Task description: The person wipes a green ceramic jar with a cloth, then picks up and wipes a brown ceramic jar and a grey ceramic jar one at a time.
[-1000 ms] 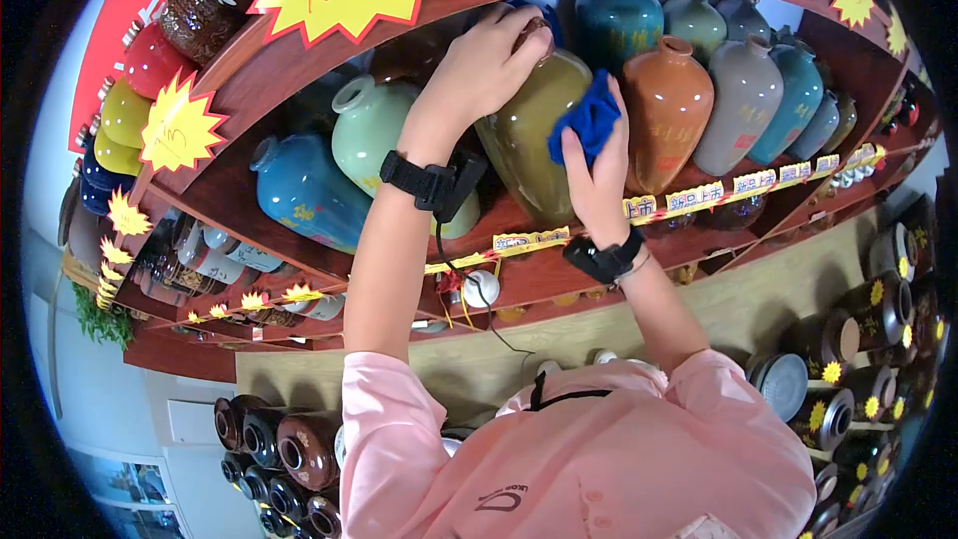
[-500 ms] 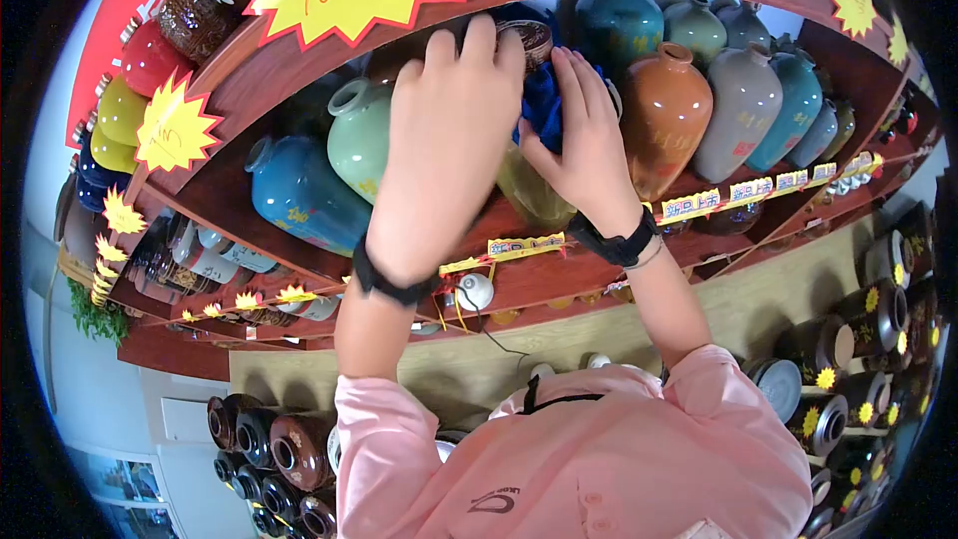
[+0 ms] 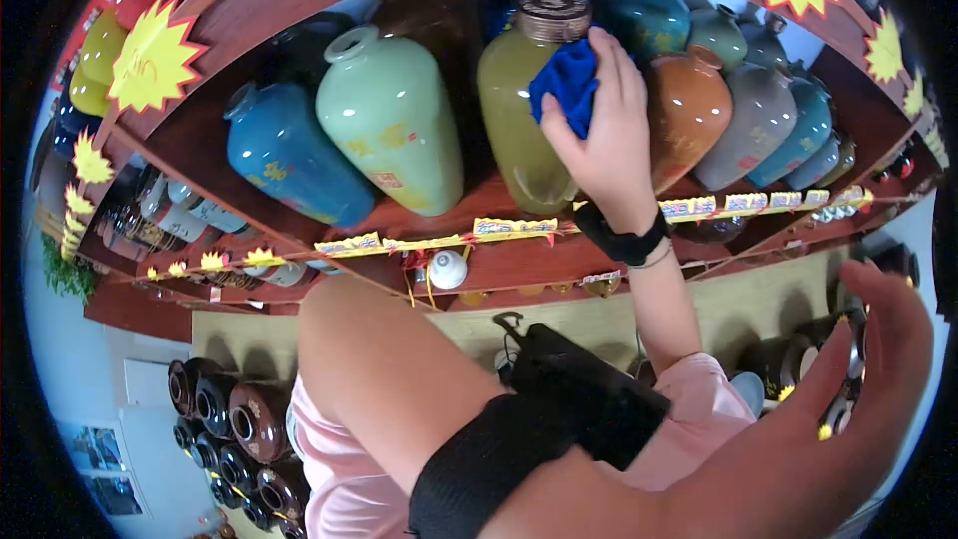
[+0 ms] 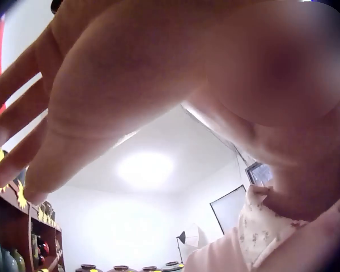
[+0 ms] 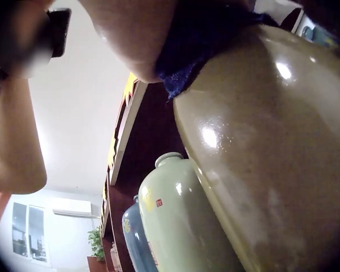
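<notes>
My right hand [image 3: 611, 145] holds a bunched blue cloth [image 3: 567, 88] against the shoulder of an olive-green jar [image 3: 519, 125], just below its carved brown lid [image 3: 552, 15]. The right wrist view shows the cloth [image 5: 198, 42] on the glossy jar [image 5: 266, 141]. My left hand [image 3: 848, 379] is raised close to the head camera at the lower right, away from the jars. In the left wrist view its fingers [image 4: 22, 113] reach out loosely, with nothing held. A black wrist strap [image 3: 499, 469] circles that arm.
A pale green jar [image 3: 394, 130] and a blue jar [image 3: 294, 155] stand left of the olive one; an orange jar [image 3: 689, 105] and a grey jar [image 3: 748, 125] stand right. Yellow labels [image 3: 514, 230] line the shelf edge. Dark jars [image 3: 254, 419] lie at the lower left.
My left hand has left the lid and swung back toward the camera, uncovering the lid and the jar's front. The right hand with the cloth stays at the olive jar's upper part.
</notes>
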Available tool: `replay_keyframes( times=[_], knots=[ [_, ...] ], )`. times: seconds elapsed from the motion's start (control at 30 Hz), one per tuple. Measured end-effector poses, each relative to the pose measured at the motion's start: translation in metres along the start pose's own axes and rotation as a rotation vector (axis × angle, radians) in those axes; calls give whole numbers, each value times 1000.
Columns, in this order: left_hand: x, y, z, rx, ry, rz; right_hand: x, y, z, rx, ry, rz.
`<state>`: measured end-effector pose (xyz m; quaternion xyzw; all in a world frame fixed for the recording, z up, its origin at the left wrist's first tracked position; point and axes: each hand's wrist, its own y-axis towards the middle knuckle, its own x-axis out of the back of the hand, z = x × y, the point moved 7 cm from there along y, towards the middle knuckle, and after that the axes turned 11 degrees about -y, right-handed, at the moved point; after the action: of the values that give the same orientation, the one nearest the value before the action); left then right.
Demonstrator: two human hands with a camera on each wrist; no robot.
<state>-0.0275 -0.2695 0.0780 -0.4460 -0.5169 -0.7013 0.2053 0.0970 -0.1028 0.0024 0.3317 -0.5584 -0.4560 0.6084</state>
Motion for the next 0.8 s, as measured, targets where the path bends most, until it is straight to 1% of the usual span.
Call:
replay_keyframes(
  times=[0.2, 0.37, 0.57, 0.63, 0.7, 0.77, 0.8],
  knots=[
    [4, -7, 5, -47, -10, -56, 0, -1, -2, -1, -41, -2],
    [7, -12, 8, -95, 0, -116, 2, -3, -2, -23, -18, 2],
    [19, -27, 11, -82, 109, -210, 2, -4, -1, -17, -16, -1],
    [27, -28, 18, -60, 211, -286, 2, -2, 0, -15, -14, 1],
    [36, -36, 24, -30, 383, -409, 1, -4, -1, -24, -30, 7],
    [49, -46, 27, 48, 620, -585, 1, -4, -3, -30, -12, 12],
    [56, -50, 27, 97, 682, -623, 1, -5, -3, -33, -2, 15]
  ],
)
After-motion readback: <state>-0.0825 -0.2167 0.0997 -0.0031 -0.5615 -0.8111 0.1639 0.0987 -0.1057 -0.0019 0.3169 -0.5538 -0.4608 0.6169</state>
